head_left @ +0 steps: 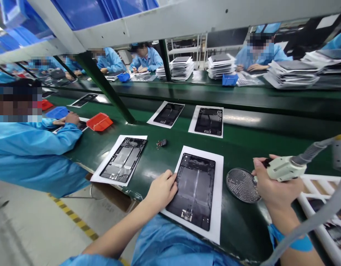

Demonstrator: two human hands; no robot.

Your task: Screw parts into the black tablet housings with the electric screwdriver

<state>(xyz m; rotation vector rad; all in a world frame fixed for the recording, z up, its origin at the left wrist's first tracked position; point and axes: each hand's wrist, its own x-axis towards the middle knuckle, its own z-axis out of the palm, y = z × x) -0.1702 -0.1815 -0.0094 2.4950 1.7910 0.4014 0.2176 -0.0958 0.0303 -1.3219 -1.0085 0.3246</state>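
Observation:
A dark tablet back shell (195, 190) lies on a white sheet (218, 207) on the green belt right in front of me. My left hand (161, 190) rests on the shell's left edge, fingers curled against it. My right hand (272, 188) is closed round a white powered screwdriver (285, 168) with a grey hose, held just right of a round metal mesh dish (241, 184).
More shells on white sheets lie on the belt (123, 159) (168, 113) (209, 121). A small dark part (161, 143) lies between them. A co-worker in blue sits at left by a red tray (99, 122). Stacks of trays stand on the far bench (292, 74).

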